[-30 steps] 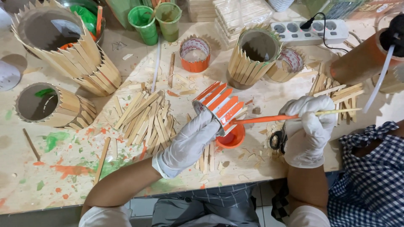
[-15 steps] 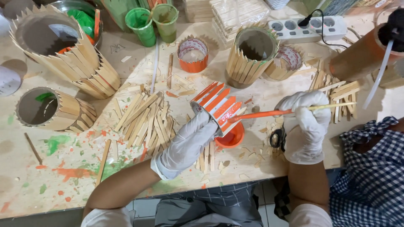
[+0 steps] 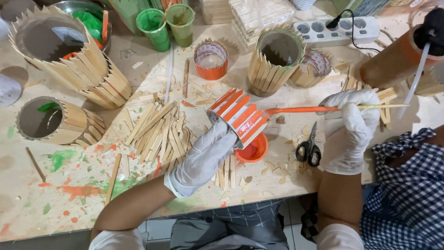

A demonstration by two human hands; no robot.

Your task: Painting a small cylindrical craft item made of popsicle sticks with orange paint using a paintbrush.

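My left hand (image 3: 203,157), in a white glove, grips a small cup (image 3: 238,115) clad in wooden sticks painted orange and white, tilted on its side above a shallow orange paint dish (image 3: 253,149). My gloved right hand (image 3: 349,129) holds a thin paintbrush (image 3: 323,109) whose orange-coated tip touches the cup's side. A loose pile of bare wooden sticks (image 3: 159,129) lies just left of my left hand. Black scissors (image 3: 309,148) rest on the table between my hands.
Unpainted stick-clad pots stand at the far left (image 3: 69,51), left (image 3: 55,121) and centre back (image 3: 275,60). Two green cups (image 3: 169,25), an orange-rimmed tape roll (image 3: 211,60), a power strip (image 3: 337,31) and an orange tube (image 3: 397,58) sit behind. A person in a checked shirt (image 3: 407,194) is at right.
The brush tip has slid along the cup's side while the left hand keeps the cup in nearly the same spot. The view has shifted slightly.
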